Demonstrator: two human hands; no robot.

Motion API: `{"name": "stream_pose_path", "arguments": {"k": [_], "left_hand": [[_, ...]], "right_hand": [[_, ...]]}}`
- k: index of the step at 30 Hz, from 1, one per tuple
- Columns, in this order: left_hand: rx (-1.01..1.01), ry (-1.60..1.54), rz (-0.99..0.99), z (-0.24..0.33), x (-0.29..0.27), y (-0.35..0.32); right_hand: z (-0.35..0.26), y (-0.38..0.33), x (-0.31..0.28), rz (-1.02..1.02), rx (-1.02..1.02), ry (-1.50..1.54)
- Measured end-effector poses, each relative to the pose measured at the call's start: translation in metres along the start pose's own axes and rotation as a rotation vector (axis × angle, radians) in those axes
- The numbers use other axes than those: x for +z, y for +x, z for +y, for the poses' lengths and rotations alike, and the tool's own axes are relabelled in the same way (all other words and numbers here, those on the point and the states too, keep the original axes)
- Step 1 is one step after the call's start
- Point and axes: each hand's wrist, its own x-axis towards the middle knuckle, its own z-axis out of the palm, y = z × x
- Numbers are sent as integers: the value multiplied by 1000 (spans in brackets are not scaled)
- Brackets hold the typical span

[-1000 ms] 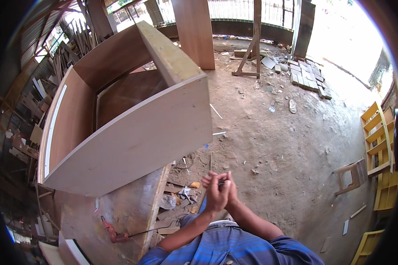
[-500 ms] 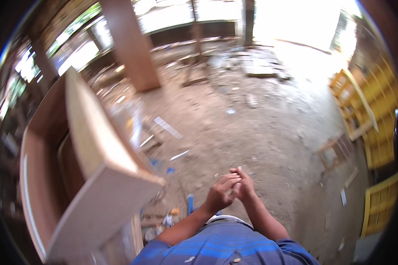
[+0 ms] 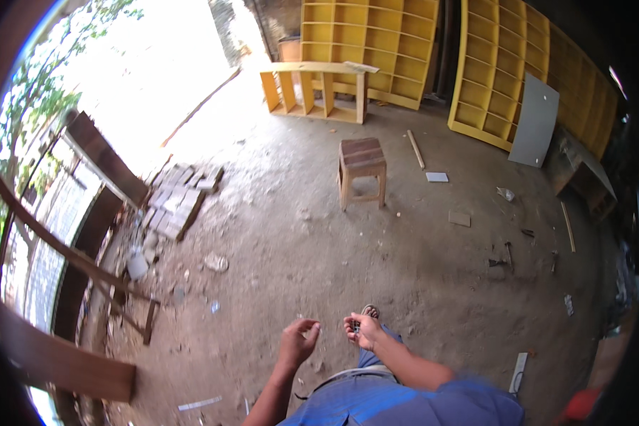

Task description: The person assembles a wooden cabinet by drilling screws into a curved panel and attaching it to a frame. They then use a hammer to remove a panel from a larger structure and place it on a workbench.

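Observation:
My left hand [image 3: 298,342] is raised in front of my body at the lower middle, its fingers loosely bent and nothing seen in it. Beside it, a short gap away, is my right hand [image 3: 361,330], with its fingers curled and apart; I see nothing held there either. Neither hand touches anything. Just beyond the right hand a sandalled foot [image 3: 370,310] shows on the dirt floor. A wooden stool [image 3: 362,157] stands farther ahead, out of reach of both hands.
Yellow shelf units [image 3: 369,42] lean along the back, with a low yellow frame [image 3: 319,92] before them. A grey panel [image 3: 536,122] leans at the right. Stacked paving blocks [image 3: 177,202] lie left. A brown board [image 3: 71,355] juts in at lower left. Tools [image 3: 503,259] lie on the floor.
My view has swung right, so the large wooden box at left is gone and the stool and yellow shelves are in front. My hands, touching before, are now apart.

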Motion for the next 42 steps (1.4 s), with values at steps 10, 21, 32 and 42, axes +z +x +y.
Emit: {"name": "stream_pose_path", "arguments": {"k": [10,21,32,42], "left_hand": [[-123,106,-403,-16,71,270],[-611,-1611,-427,30,72,514],[-494,-1716,-440,77,6,874],[-427,-799,-312,-4,37,1099]], "right_hand": [[-260,113,14,178,-356,172],[-396,188,251,-187,-576,-131],[-608,362,451,-135,-1399,-735],[-780,524,526,-35,-1429,-622]]}}
